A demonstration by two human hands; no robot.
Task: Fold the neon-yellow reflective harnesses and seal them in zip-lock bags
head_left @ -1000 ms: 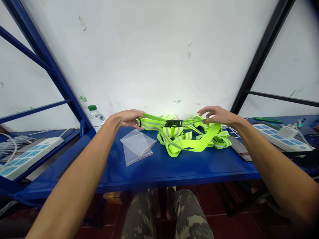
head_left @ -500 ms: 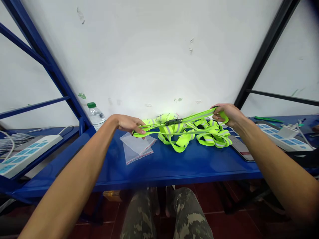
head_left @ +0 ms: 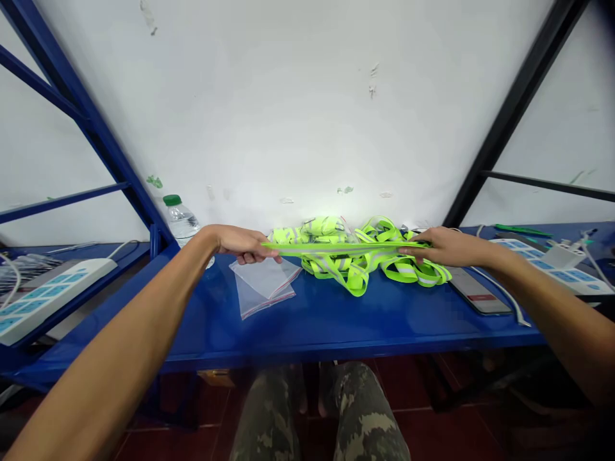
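A neon yellow-green reflective strap [head_left: 331,249] is stretched level between my two hands, above the blue table. My left hand [head_left: 247,244] pinches its left end, fingers closed. At the other end my right hand [head_left: 435,246] grips the strap with thumb and fingers. Behind and below it lies a loose heap of similar reflective straps [head_left: 355,276] with silver-grey stripes, partly covered by the held one. Clear zip bags [head_left: 263,288] with red seal lines lie flat just below my left hand.
A water bottle with a green cap [head_left: 181,221] stands at the back left. A phone [head_left: 478,294] and a white cable [head_left: 507,298] lie right of the heap. Power strips [head_left: 52,294] rest on both sides. Blue and black frame posts rise beside the white wall.
The held strap has gone from an open loop with a black buckle showing to a flat, level band. My right hand has come down slightly, and more of the phone shows.
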